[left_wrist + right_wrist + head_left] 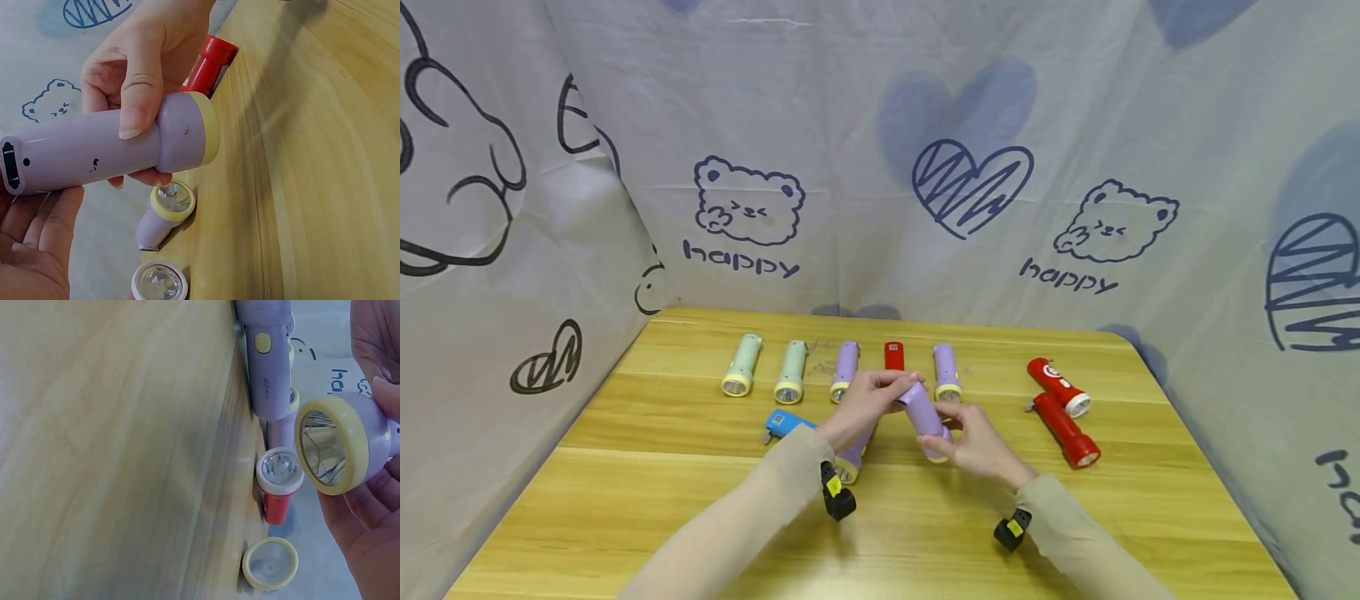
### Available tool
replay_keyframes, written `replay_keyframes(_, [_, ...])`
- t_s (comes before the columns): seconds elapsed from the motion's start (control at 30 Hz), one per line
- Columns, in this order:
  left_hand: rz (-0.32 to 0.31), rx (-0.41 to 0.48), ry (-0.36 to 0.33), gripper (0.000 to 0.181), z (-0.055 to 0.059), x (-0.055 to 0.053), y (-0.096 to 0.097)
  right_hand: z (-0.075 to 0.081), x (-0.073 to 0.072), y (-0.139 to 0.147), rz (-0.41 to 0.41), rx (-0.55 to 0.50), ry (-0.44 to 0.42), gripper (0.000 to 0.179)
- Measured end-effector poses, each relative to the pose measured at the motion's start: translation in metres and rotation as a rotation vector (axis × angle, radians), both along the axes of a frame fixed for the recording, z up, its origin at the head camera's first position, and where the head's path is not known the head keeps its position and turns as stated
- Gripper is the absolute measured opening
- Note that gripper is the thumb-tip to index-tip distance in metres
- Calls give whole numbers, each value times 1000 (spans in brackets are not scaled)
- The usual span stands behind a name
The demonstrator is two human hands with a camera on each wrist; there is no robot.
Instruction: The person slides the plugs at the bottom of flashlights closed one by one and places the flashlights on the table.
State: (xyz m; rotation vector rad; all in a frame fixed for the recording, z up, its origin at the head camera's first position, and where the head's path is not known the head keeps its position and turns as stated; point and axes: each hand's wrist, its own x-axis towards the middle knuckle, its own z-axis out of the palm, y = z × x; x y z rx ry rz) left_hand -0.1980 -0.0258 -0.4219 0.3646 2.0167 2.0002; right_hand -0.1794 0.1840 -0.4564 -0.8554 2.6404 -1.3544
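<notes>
A purple flashlight point(922, 414) with a pale yellow rim is held above the table between both hands. My left hand point(867, 406) holds its tail end, where a dark slot shows in the left wrist view. Around the body near the lamp head, my right hand point(977, 442) grips with its thumb point(139, 100) on top and fingers beneath. The lens of the held flashlight point(331, 445) faces the camera in the right wrist view. Below my left wrist lies another purple flashlight point(852, 458), partly covered by that hand.
Two pale green flashlights point(742, 365), a purple one point(846, 371), a red one point(894, 356) and another purple one point(947, 371) form a back row. A blue flashlight point(790, 422) lies left of my hand. Two red flashlights point(1063, 427) touch at right. A printed cloth surrounds the wooden table point(647, 467).
</notes>
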Motion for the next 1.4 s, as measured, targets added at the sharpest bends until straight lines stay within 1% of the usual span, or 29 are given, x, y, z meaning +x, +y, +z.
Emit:
replay_keyframes(0.1, [6, -9, 8, 36, 2, 0, 1, 1, 0, 0, 4, 11, 15, 42])
replay_keyframes(0.33, [15, -42, 26, 36, 3, -2, 2, 4, -1, 1, 19, 79, 113, 40])
replay_keyframes(0.43, [13, -46, 32, 36, 3, -2, 3, 6, -1, 2, 22, 102, 136, 39])
replay_keyframes(0.57, [9, -49, 43, 36, 5, -2, 6, 9, 0, 4, 13, 104, 143, 39])
replay_keyframes(0.9, [-1, -64, 132, 39, 10, -2, 11, 13, 0, 10, -25, 111, 156, 35])
replay_keyframes(1.13, [0, -84, 141, 40, 12, -3, 10, 14, -5, 16, -58, 111, 189, 37])
replay_keyframes(1.23, [-5, -104, 153, 42, 12, -3, 9, 16, -7, 19, -68, 118, 187, 37])
replay_keyframes(1.3, [-2, -138, 190, 41, 12, -3, 9, 17, -9, 21, -70, 123, 185, 38])
replay_keyframes(1.4, [6, -179, 217, 40, 11, -4, 9, 19, -11, 24, -71, 117, 185, 40])
